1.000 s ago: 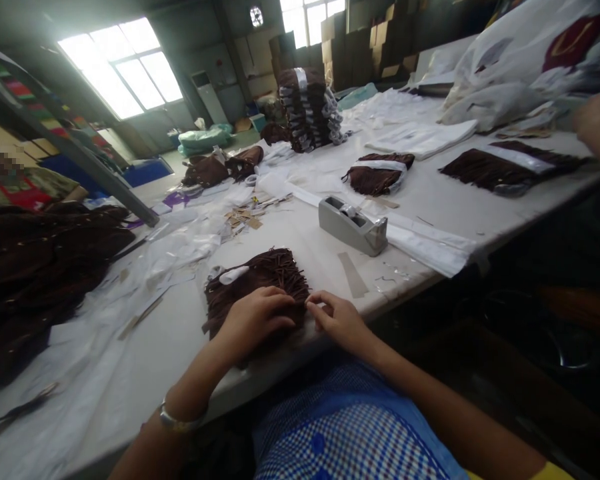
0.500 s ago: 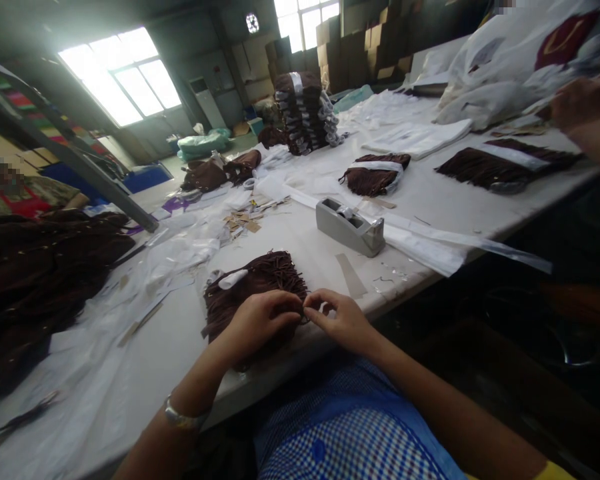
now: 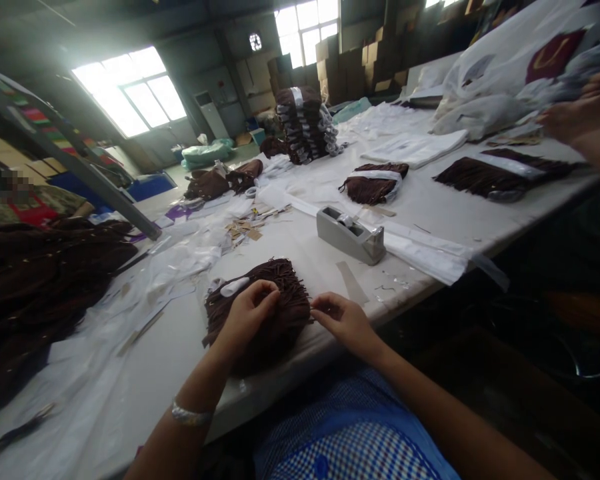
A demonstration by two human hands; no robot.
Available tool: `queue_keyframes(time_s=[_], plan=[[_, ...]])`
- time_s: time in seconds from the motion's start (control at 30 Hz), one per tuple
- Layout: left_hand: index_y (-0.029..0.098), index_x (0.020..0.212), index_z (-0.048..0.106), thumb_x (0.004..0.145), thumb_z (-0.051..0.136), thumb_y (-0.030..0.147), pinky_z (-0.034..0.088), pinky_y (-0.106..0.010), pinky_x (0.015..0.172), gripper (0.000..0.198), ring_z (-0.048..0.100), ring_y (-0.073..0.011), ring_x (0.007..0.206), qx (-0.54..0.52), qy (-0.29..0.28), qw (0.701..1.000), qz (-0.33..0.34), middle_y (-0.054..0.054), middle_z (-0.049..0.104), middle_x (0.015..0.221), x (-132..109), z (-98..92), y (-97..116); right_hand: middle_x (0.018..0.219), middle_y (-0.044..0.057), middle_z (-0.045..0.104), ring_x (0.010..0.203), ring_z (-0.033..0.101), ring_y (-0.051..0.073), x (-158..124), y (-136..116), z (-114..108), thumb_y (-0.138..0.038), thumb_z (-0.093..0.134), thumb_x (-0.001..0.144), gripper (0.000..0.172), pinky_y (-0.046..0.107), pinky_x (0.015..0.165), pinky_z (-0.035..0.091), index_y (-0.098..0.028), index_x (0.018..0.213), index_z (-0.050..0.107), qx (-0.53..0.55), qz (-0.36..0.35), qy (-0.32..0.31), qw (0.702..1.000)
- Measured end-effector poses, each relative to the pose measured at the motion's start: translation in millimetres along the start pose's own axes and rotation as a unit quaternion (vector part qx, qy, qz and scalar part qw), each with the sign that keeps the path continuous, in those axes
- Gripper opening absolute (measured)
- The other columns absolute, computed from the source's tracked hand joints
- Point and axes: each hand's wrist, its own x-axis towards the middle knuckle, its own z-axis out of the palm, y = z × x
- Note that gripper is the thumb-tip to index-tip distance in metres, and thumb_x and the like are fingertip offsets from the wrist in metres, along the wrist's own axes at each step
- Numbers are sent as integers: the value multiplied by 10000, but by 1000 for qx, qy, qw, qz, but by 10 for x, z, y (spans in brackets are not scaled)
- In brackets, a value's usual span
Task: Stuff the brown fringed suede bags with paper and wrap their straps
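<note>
- Dim workshop with bright windows behind; a long white worktop point(image 3: 300, 247) runs away from the wearer, littered with plastic film and paper scraps.
- At the worktop's near edge lies a fringed brown piece point(image 3: 285, 283) with a white tag point(image 3: 234, 287) at its far left corner.
- Left hand point(image 3: 245, 319) is curled on top of the piece, fingers closed on a tuft of fringe.
- Right hand point(image 3: 343, 321) sits at the piece's right edge, fingertips pinched together, seemingly on a few strands.
- This looks like sorting or tidying the fringe; loose strands call for a light, fine pinch.
- Just beyond stands a grey tape dispenser point(image 3: 350, 233); bare worktop lies between.
- A dark brown heap point(image 3: 35, 280) fills the left edge.
- A co-worker's hand point(image 3: 575, 110) works well apart at the far right.
</note>
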Motion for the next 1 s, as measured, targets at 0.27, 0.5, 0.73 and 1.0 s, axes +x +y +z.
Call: queue_keyframes(time_s=[0.27, 0.5, 0.73, 1.0], plan=[[192, 908, 717, 868, 621, 376, 500, -325, 842, 211, 664, -207, 874, 124, -109, 984, 62, -44, 736, 919, -28, 139, 159, 984, 51, 710, 929, 677, 199, 14, -157, 42, -371, 687, 844, 230, 336, 890, 553, -209, 1005, 673, 3, -36, 19, 999], [157, 914, 625, 901, 565, 435, 488, -251, 671, 286, 599, -143, 715, 36, -5, 999, 27, -11, 657, 797, -3, 84, 101, 910, 32, 721, 796, 680, 170, -5, -126, -8, -293, 645, 850, 204, 305, 795, 553, -205, 1029, 684, -90, -46, 13, 995], [198, 1287, 532, 850, 654, 391, 558, -330, 815, 493, 661, -211, 985, -33, 7, 998, 47, -90, 675, 1132, -67, 9, 55, 973, 72, 718, 831, 686, 198, 79, -61, -72, -402, 695, 814, 289, 344, 795, 563, -176, 994, 688, 76, 42, 89, 992], [235, 1102, 678, 928, 567, 347, 511, -385, 977, 235, 641, -231, 1078, 184, 65, 973, 126, -62, 693, 1143, -528, -84, -72, 1049, 87, 689, 843, 645, 188, 127, -89, -181, -431, 622, 878, 301, 322, 747, 540, -191, 1053, 668, 29, 18, 133, 991]])
